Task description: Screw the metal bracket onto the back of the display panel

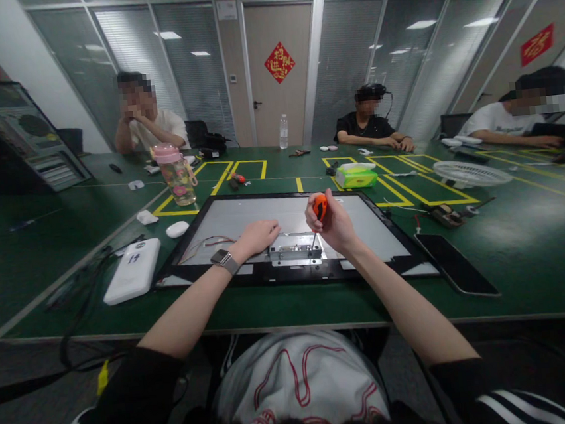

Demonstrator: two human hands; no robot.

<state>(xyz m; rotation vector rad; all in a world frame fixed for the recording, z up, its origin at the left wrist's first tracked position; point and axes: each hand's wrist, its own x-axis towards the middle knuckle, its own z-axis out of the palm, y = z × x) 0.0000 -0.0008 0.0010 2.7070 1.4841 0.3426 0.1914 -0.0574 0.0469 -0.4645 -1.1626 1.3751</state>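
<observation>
A flat monitor panel (243, 219) with a black frame lies face down on the green table in front of me. A small metal bracket (295, 249) sits at its near middle. My right hand (331, 224) is closed around an orange-handled screwdriver (319, 206), held upright with its tip down at the bracket. My left hand (256, 235) rests on the panel just left of the bracket, fingers curled and pressed down, a watch on the wrist. Thin wires (210, 241) run across the panel to the left.
A white box (133, 270) and a white mouse (177, 229) lie at the left, a black phone (455, 263) at the right. A pink-lidded bottle (175, 174), a green tissue pack (356, 176) and a fan (471, 172) stand farther back. Three people sit across the table.
</observation>
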